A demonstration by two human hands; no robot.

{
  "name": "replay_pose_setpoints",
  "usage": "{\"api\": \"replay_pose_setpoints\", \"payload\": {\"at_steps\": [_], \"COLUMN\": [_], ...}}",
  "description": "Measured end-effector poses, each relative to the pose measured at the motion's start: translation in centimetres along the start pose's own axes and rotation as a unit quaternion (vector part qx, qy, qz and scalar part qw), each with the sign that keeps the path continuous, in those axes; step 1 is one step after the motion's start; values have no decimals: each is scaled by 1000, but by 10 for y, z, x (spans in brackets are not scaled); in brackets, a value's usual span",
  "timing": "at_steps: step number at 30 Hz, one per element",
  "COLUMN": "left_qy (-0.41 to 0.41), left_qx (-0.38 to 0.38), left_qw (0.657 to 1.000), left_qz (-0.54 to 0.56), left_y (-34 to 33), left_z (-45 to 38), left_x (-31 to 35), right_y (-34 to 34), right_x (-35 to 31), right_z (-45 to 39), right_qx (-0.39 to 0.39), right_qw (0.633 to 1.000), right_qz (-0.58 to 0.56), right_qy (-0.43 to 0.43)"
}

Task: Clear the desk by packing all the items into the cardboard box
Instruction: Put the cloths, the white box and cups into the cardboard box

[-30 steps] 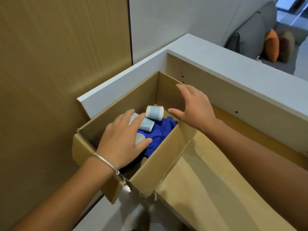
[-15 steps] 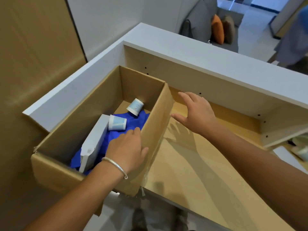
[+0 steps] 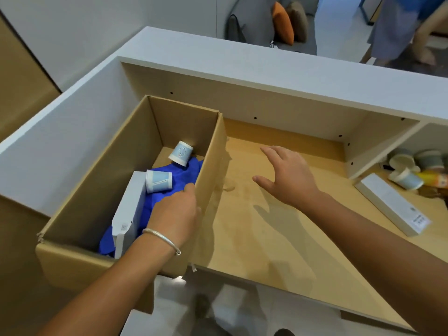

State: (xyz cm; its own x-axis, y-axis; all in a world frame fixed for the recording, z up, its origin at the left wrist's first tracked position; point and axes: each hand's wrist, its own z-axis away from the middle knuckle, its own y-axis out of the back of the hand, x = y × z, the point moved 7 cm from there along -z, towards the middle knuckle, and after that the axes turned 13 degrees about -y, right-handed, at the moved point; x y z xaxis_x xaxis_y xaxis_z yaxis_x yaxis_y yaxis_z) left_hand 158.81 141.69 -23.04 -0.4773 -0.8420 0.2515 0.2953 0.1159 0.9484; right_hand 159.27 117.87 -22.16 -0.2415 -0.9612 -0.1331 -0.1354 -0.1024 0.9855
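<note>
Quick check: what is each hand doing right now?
Left hand: rests inside the brown cardboard box, grip cannot be told.
Right hand: open, fingers spread, holding nothing.

Both forearms bare, no sleeves visible. Left hand [image 3: 175, 209]: thin silver bangle [image 3: 162, 239] at wrist, small bead at its end. Right hand [image 3: 287, 177]: no jewellery visible.

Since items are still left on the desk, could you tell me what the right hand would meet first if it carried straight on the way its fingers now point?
The right hand hovers open, fingers pointing away and slightly left. Bare desk lies ahead, so it would probably reach the desk's back panel first; depth is unclear.
</note>
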Motion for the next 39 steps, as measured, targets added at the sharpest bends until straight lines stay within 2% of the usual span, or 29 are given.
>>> {"api": "replay_pose_setpoints", "payload": {"at_steps": [6, 14, 19, 29, 33, 34, 36, 39], "left_qy": [-32, -22, -13, 6, -65, -95, -146, -181], "left_qx": [-6, 18, 32, 33, 180, 193, 169, 102], "left_qw": [999, 998, 999, 999, 981, 977, 975, 978], "left_qz": [-26, -54, -29, 25, 21, 8, 9, 19], "left_y": [-19, -38, -49, -70, -60, -60, -76, -114], "left_z": [-4, -8, -9, -8, -16, -21, -35, -67], "left_x": [80, 162, 212, 288, 345, 365, 402, 445], "right_y": [-1, 11, 15, 12, 14, 16, 16, 12], "right_x": [85, 221, 301, 387, 428, 440, 467, 511], "right_z": [42, 105, 138, 142, 144, 146, 151, 151], "right_qx": [-8, -8, -22, -29, -36, -36, -43, -60], "right_qw": [999, 997, 995, 992, 988, 987, 983, 979], "right_qz": [-14, -27, -32, -12, -17, -20, -19, -21], "right_qy": [-30, -67, -91, -121, -152, -158, -175, -193]}}
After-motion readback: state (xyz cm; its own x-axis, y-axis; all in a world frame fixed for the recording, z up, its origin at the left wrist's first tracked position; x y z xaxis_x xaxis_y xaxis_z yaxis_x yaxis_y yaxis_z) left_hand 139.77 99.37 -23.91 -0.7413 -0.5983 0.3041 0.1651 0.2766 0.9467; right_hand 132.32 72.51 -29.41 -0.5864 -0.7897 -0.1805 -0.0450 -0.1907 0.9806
